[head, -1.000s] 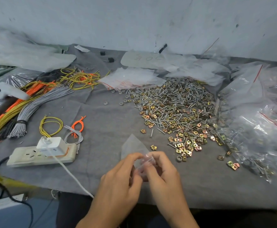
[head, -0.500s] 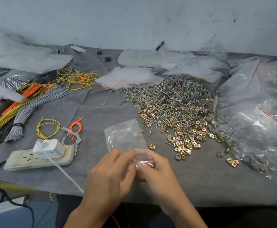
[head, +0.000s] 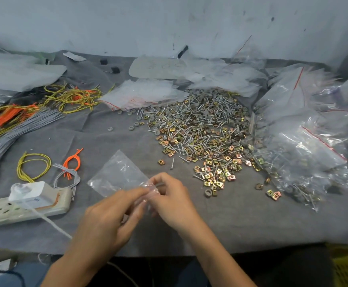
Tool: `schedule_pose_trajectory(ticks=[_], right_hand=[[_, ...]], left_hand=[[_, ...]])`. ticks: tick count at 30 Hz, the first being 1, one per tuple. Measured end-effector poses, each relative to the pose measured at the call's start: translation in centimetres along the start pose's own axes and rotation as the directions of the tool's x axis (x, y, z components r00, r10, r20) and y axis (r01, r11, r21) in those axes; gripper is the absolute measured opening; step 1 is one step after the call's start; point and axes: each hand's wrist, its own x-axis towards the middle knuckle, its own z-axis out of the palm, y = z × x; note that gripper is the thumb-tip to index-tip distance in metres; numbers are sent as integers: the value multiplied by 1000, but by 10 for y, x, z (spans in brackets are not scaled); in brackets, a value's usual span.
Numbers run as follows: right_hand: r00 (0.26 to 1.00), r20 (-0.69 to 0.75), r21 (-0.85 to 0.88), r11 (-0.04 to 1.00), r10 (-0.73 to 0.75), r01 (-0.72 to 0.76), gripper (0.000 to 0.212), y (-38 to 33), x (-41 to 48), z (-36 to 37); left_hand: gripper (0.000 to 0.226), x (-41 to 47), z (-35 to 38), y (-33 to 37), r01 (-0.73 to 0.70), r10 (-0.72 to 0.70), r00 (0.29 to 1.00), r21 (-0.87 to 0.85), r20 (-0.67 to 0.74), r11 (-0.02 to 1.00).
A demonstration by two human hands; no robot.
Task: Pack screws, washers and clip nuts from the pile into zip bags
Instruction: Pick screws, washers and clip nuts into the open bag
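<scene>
Near the front edge of the desk point(head: 241, 220), a small clear zip bag point(head: 119, 175) is held just above the surface, its far corner pointing away from the person; nothing can be made out inside it. The left hand point(head: 109, 218) and the right hand point(head: 173, 201) meet at its near end, and each grip is clamped on the film there, pinching what looks like the mouth. The bag is thin, limp and slick, so it probably weighs almost nothing and will sag or fold unless both lips are held close to the seal strip; rubbing the two layers apart is likely the way in. The pile point(head: 200, 137) of screws point(head: 172, 163), washers point(head: 131, 128) and clip nuts point(head: 161, 161) lies farther back and to the right. Those pieces are small and hard, and likely heavy for their size. Screw points and clip nut edges could snag or pierce the film, so they are best pinched a few at a time.
</scene>
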Motion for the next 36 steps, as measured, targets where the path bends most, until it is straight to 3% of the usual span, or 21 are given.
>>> schedule_pose_trajectory(ticks=[5,9,14,18,21,26,29,32,36], right_hand=[[997,-52,24,998,51,-50,17,9,9,0],[991,-101,16,996,87,-85,18,13,12,-4],[998,-59,-98,995,18,-23,5,12,9,-5],[995,-98,-140,990,-31,17,5,5,7,-4],[993,-109,-239,971,-53,26,5,3,9,-5],[999,23,-380,924,-39,45,29,1,-2,-30],[977,-113,-527,845,-181,96,11,1,-5,-77],[935,-281,-723,689,-217,-58,8,1,3,-123],[964,-238,-832,536,-119,-140,17,9,18,-138]], left_hand=[[20,5,23,-6,37,-36,993,6,-115,999],[40,4,31,-5,102,-103,993,-24,-50,994],[40,9,32,-1,179,-174,982,83,-73,980],[44,9,27,-1,150,-152,988,179,-3,972],[37,8,29,-8,147,-138,989,166,-61,975],[35,10,43,-18,141,-127,985,134,-113,981],[37,13,52,-16,167,-156,984,136,-90,977],[39,15,57,-14,203,-195,978,112,-74,973],[40,16,59,-15,241,-235,969,77,-79,967]])
